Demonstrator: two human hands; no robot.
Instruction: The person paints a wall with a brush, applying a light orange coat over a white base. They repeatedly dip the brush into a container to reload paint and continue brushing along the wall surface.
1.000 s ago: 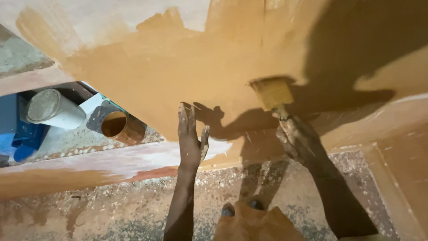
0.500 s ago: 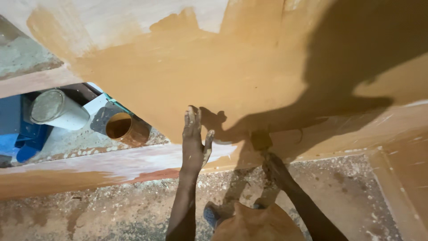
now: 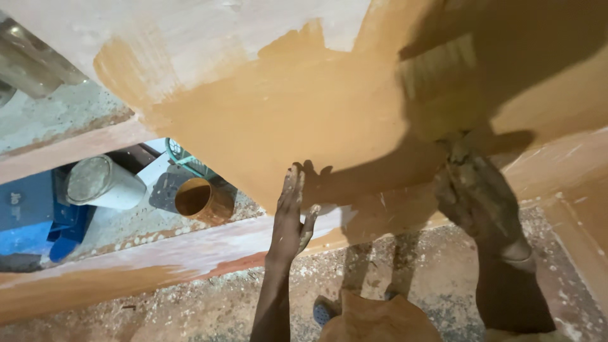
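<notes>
Brush point(image 3: 437, 76), judged light with soft wet bristles, is clasped at its handle by the closed right hand point(image 3: 475, 190), while the open left hand point(image 3: 291, 215) is pressed flat against the stiff board point(image 3: 253, 120).

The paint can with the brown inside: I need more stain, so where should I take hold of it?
Grip the paint can round its side wall, coming from above right with the free left hand. Its open mouth tilts toward the camera and no handle shows; the white can crowds its left.
</notes>
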